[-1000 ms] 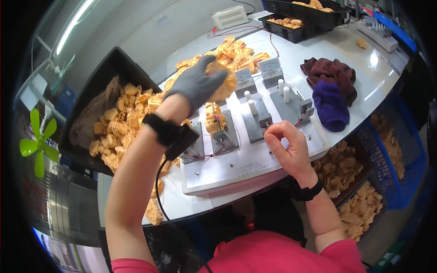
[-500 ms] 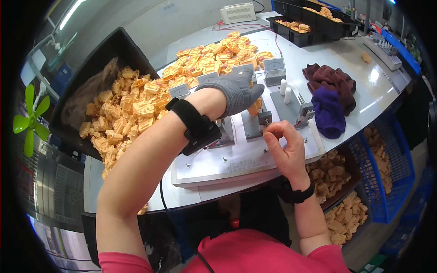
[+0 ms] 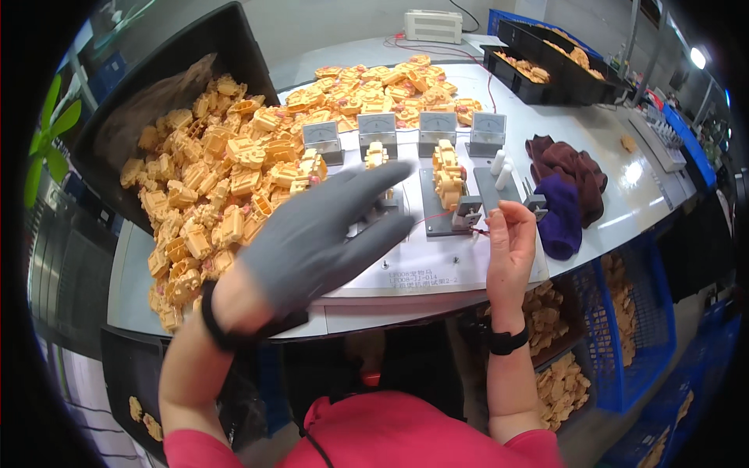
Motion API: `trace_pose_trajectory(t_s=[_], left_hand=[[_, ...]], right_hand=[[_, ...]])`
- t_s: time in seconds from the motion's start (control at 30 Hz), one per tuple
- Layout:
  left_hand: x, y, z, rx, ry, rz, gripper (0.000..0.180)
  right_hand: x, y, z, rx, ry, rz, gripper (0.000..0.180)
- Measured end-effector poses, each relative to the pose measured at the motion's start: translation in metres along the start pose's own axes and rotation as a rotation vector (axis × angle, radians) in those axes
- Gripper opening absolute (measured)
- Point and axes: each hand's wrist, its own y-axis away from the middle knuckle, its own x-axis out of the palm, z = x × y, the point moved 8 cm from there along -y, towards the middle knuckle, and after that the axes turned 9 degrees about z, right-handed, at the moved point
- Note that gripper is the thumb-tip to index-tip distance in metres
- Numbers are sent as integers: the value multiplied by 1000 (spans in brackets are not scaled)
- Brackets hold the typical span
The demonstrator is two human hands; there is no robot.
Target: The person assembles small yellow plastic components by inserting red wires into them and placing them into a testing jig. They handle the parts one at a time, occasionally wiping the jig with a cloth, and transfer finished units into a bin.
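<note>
My left hand (image 3: 324,238), in a grey glove and smeared by motion, passes over the left part of a white test board (image 3: 503,269) with its fingers stretched out. A tan plastic housing (image 3: 448,175) stands upright on a grey station right of those fingers. My bare right hand (image 3: 511,246) is pinched beside the small dark metal block (image 3: 468,210) at that station's front; anything between the fingertips is too small to make out. More tan housings sit at the stations to the left, partly hidden by my left hand. Two white pegs (image 3: 501,170) rise from the rightmost station.
Several panel meters (image 3: 377,134) line the board's back. Tan housings (image 3: 211,179) spill from a tilted black bin (image 3: 242,43) on the left; others cover the table behind. Purple cloth (image 3: 559,214) and brown cloth (image 3: 577,171) lie right. Blue crates (image 3: 632,343) stand below.
My left hand has swung left and toward me from the station, uncovering the tan housing there. The right hand stays pinched near the same block. The view has shifted a little.
</note>
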Motion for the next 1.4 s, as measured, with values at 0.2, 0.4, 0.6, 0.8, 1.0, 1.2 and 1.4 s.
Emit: trace_pose_trajectory(t_s=[0.2, 0.4, 0.6, 0.8, 1.0, 1.2, 1.4], left_hand=[[23, 122, 106, -307, 55, -376, 37], [58, 149, 162, -401, 44, -580, 34], [90, 148, 194, -366, 469, -603, 39], [92, 147, 195, -356, 475, -603, 40], [94, 141, 195, -340, 514, -598, 41], [92, 151, 199, -313, 484, -629, 39], [88, 142, 184, -232, 320, -592, 35]], right_hand=[[0, 6, -4, 95, 143, 108, 12], [17, 9, 18, 10, 607, 452, 8], [20, 12, 13, 30, 661, 541, 10], [21, 13, 12, 56, 666, 536, 11], [18, 13, 12, 56, 689, 515, 11], [27, 12, 5, 72, 704, 501, 11], [25, 15, 16, 16, 841, 520, 9]])
